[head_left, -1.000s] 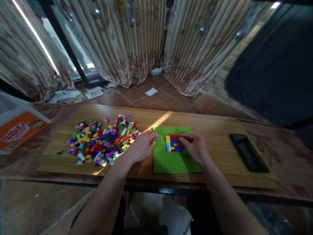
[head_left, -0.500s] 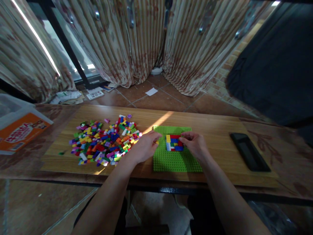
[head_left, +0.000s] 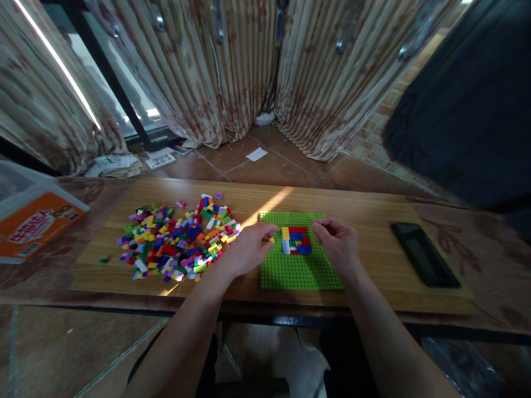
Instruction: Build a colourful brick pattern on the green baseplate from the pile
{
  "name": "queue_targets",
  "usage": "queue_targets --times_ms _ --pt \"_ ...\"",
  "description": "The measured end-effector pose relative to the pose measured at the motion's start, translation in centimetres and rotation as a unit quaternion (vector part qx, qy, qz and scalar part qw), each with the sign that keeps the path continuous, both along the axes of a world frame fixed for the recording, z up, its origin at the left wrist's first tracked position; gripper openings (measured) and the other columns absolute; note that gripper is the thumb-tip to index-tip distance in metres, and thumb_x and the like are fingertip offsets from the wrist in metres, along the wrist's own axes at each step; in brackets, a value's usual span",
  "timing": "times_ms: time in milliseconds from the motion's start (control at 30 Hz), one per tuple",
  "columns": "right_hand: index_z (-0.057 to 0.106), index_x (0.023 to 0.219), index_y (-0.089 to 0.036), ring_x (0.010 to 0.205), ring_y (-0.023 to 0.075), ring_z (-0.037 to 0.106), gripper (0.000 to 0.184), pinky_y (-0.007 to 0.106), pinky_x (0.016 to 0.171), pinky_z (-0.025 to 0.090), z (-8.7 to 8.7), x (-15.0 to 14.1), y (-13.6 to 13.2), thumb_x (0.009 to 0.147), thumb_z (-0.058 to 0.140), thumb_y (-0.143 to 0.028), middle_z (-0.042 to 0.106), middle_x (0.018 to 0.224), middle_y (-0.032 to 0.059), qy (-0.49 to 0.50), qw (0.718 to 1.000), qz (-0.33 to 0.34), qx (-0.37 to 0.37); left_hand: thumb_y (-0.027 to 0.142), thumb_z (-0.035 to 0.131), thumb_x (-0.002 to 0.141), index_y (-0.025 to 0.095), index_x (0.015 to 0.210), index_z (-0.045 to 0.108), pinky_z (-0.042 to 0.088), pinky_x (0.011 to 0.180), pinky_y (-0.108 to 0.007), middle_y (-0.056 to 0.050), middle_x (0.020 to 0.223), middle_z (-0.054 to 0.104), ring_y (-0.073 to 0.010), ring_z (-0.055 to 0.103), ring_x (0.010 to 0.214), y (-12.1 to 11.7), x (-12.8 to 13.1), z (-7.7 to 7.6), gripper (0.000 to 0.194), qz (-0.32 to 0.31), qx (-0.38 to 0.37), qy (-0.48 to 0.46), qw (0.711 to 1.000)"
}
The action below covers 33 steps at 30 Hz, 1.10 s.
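A square of coloured bricks (head_left: 296, 241) in red, yellow, blue and white sits on the green studded baseplate (head_left: 298, 276). My left hand (head_left: 254, 246) hangs over the baseplate's left edge, its fingers closed on a small yellow brick (head_left: 271, 240). On the other side, my right hand (head_left: 338, 240) is just right of the square and apart from it. Its thumb and fingers are drawn together; whether anything sits between them is hidden.
A big heap of loose bricks (head_left: 174, 240) spreads on the wooden board (head_left: 369, 276) to the left. A black tray (head_left: 425, 254) lies at the right. A plastic box with an orange label (head_left: 39, 224) stands at the far left.
My right hand has drawn off to the right from the brick square, whose right side now shows. My left hand stays nearly in place with the yellow brick.
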State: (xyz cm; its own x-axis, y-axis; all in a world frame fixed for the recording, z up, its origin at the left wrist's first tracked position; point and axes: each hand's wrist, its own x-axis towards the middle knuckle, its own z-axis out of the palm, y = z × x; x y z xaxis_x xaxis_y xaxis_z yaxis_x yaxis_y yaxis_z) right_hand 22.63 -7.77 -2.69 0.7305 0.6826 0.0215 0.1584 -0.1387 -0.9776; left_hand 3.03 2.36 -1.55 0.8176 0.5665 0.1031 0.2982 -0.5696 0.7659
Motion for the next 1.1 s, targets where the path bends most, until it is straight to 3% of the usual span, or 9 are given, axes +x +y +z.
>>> queue_targets --times_ms 133,267,533,800,1100 --pt "0.07 0.076 -0.018 0.063 0.0141 0.061 0.019 0.028 0.06 0.05 0.5 -1.4 -0.4 0.071 0.071 -0.037 0.069 0.07 0.0017 -0.025 0.998 0.048 0.034 0.009 0.055 0.08 0.018 0.108 0.061 0.052 0.081 -0.033 -0.004 0.094 0.067 -0.0166 0.062 0.087 -0.2 0.3 0.1 0.03 0.004 -0.01 -0.015 1.0" --pt "0.071 0.078 -0.018 0.067 0.0159 0.064 0.017 0.029 0.064 0.052 0.8 -2.2 -0.8 0.076 0.068 -0.035 0.071 0.074 0.0027 -0.054 0.995 0.087 0.024 0.006 0.055 0.078 0.017 0.11 0.061 0.052 0.084 -0.034 -0.005 0.098 0.067 -0.0166 0.062 0.089 -0.4 0.6 0.1 0.035 0.019 -0.013 -0.02 1.0" --pt "0.07 0.078 -0.018 0.067 0.0159 0.063 0.017 0.03 0.063 0.051 0.8 -1.7 -0.8 0.075 0.068 -0.034 0.071 0.074 0.003 -0.05 0.996 0.058 0.038 0.01 0.056 0.079 0.017 0.117 0.06 0.053 0.081 -0.033 -0.005 0.093 0.068 -0.0164 0.063 0.085 -1.0 1.4 0.0 0.038 0.022 -0.009 -0.009 1.0" --pt "0.07 0.079 -0.018 0.067 0.0156 0.062 0.017 0.03 0.064 0.05 0.6 -1.0 -0.9 0.073 0.068 -0.034 0.071 0.075 0.0025 -0.039 0.997 0.05 0.04 0.009 0.05 0.085 0.017 0.11 0.063 0.051 0.09 -0.036 -0.008 0.11 0.068 -0.0187 0.063 0.099 -2.6 3.5 1.0 0.029 -0.018 0.023 -0.002 1.0" --pt "0.07 0.078 -0.019 0.069 0.0169 0.063 0.016 0.031 0.068 0.05 0.6 -1.0 -1.0 0.077 0.062 -0.033 0.071 0.074 0.0024 -0.102 0.993 0.064 -0.001 0.016 0.053 0.087 0.018 0.097 0.067 0.051 0.083 -0.035 -0.004 0.092 0.069 -0.0176 0.063 0.087 -1.4 2.5 0.6 0.017 -0.006 0.05 -0.006 0.999"
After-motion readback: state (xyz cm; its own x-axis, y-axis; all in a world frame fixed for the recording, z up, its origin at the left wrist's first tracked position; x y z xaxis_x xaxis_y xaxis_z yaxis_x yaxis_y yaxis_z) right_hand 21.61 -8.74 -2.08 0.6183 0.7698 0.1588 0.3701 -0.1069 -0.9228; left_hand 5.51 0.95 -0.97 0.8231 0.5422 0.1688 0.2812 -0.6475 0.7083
